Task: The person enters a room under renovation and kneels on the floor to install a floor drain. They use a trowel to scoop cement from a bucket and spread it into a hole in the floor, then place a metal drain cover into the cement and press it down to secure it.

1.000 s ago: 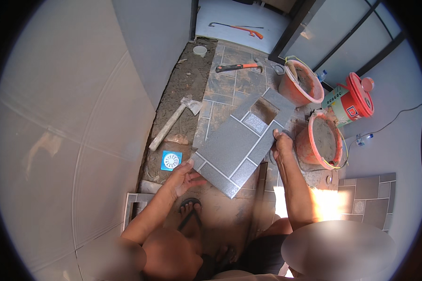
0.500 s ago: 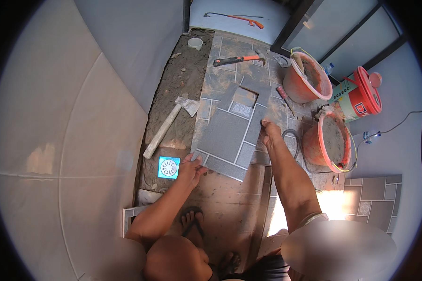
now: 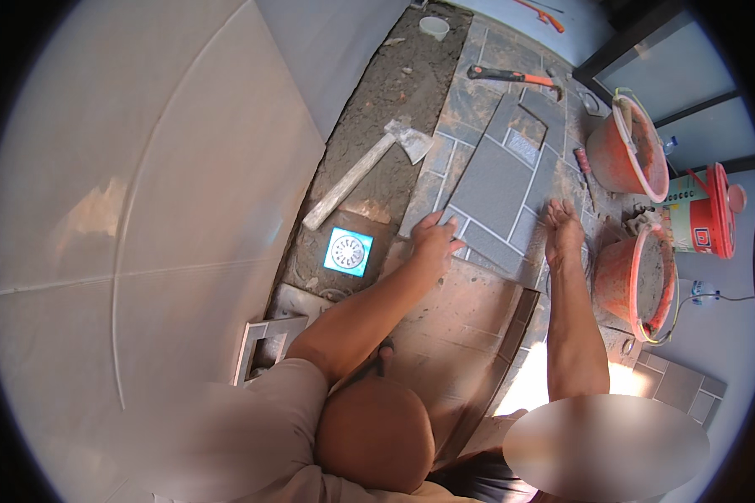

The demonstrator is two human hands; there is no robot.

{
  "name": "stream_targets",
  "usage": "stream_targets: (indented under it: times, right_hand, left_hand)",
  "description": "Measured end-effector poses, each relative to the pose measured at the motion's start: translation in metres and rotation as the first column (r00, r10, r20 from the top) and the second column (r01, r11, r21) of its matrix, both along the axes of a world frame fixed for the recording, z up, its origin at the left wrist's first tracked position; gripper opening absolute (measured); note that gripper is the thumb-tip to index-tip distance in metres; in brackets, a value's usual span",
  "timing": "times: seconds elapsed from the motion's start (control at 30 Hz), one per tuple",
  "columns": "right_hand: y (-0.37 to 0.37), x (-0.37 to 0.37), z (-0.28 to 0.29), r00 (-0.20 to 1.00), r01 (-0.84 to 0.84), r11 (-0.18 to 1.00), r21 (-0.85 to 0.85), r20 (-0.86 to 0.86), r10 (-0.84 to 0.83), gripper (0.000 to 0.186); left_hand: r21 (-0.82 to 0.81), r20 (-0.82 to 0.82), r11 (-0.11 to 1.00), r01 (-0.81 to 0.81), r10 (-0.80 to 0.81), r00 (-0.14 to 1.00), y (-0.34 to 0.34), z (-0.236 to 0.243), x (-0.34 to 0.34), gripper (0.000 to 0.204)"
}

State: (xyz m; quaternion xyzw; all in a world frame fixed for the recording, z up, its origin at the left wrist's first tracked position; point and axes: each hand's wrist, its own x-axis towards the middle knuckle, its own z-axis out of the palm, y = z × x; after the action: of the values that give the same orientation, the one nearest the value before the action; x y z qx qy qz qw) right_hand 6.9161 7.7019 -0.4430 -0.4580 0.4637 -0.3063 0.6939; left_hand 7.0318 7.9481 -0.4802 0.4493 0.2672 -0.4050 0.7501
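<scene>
My left hand (image 3: 430, 247) grips the lower-left corner of a grey patterned tile (image 3: 491, 189), which has a rectangular cutout at its far end and lies over the older dusty tiles. At the tile's right edge, my right hand (image 3: 564, 230) has its fingers bent and closed on the edge. Left of the tile, a wooden-handled axe (image 3: 352, 180) rests on rough mortar (image 3: 403, 84), with a square drain cover (image 3: 348, 251) nearer me. A hammer with orange and black handle (image 3: 512, 77) lies beyond the tile.
Two red mortar buckets (image 3: 617, 159) (image 3: 621, 289) and a red-lidded pail (image 3: 700, 214) line the right side by a glass door (image 3: 671, 75). A spare tile (image 3: 679, 386) leans near the right wall. A tiled wall (image 3: 134, 210) rises at left; a small frame (image 3: 252, 344) sits at its foot.
The tile has been lowered and moved forward onto the floor, its far end now near the hammer. My hands moved with it, and the view has turned, shifting the surroundings rightward.
</scene>
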Motion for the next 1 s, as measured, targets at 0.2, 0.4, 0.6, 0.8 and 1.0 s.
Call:
stream_targets:
  times: [0.2,0.4,0.6,0.8,1.0]
  right_hand:
    - [0.060,-0.066,-0.008,0.935,-0.045,0.901,-0.432,-0.337,-0.114,0.044]
    - [0.083,-0.139,-0.010,0.887,-0.264,0.785,-0.561,-0.461,-0.031,0.034]
    - [0.079,-0.236,0.009,0.558,-0.781,0.420,-0.463,-0.819,0.135,0.027]
    - [0.079,-0.308,0.027,0.542,-0.777,0.476,-0.412,-0.822,0.174,0.028]
    - [0.092,-0.347,0.005,0.343,-0.807,0.494,-0.324,-0.938,-0.056,0.027]
  left_hand:
    - [0.049,0.152,0.995,0.089,-0.096,0.984,-0.025,0.012,0.006,0.053]
    - [0.199,0.264,0.919,0.340,-0.384,0.885,-0.033,0.014,0.027,0.066]
    - [0.146,0.142,0.922,0.359,-0.378,0.915,-0.028,0.046,0.031,0.070]
    - [0.117,0.209,0.941,0.317,-0.335,0.918,-0.018,0.058,0.019,0.072]
    - [0.200,0.332,0.897,0.393,-0.440,0.835,0.037,0.065,0.011,0.048]
